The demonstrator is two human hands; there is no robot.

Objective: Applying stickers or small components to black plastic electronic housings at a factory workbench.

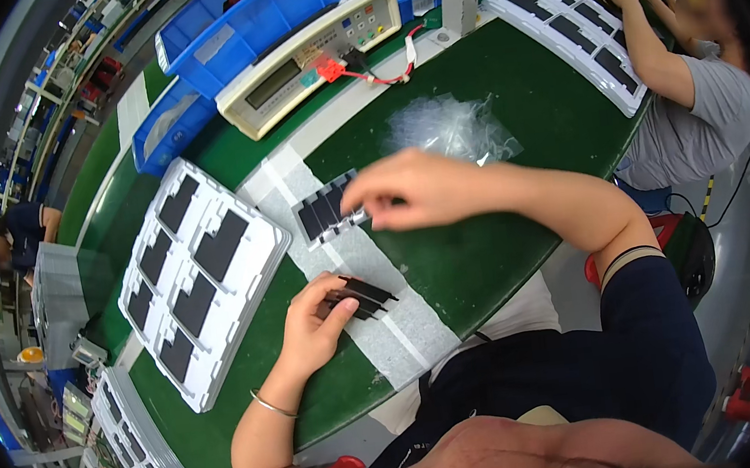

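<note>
My left hand point(313, 325) is closed around several thin, flat black pieces point(363, 297) with dark narrow ends, held side by side just above a pale paper strip. My right hand point(416, 190) is slightly blurred, palm down, its fingers bent. Its thumb and forefinger look apart, with nothing visible between them. Under its fingertips, a row of flat black rectangular pieces point(322, 212) with silvery edges lies on the strip; the hand covers the row's right end. I cannot tell whether the fingertips touch it.
To the left, a stack of white trays point(244, 293) holds black pieces. A cream-coloured bench meter point(311, 58) with a red lead stands behind, before blue bins point(191, 48). Clear plastic bags point(450, 125) lie beyond my right forearm. At the right, a co-worker point(697, 81) sits by another tray point(568, 31).
</note>
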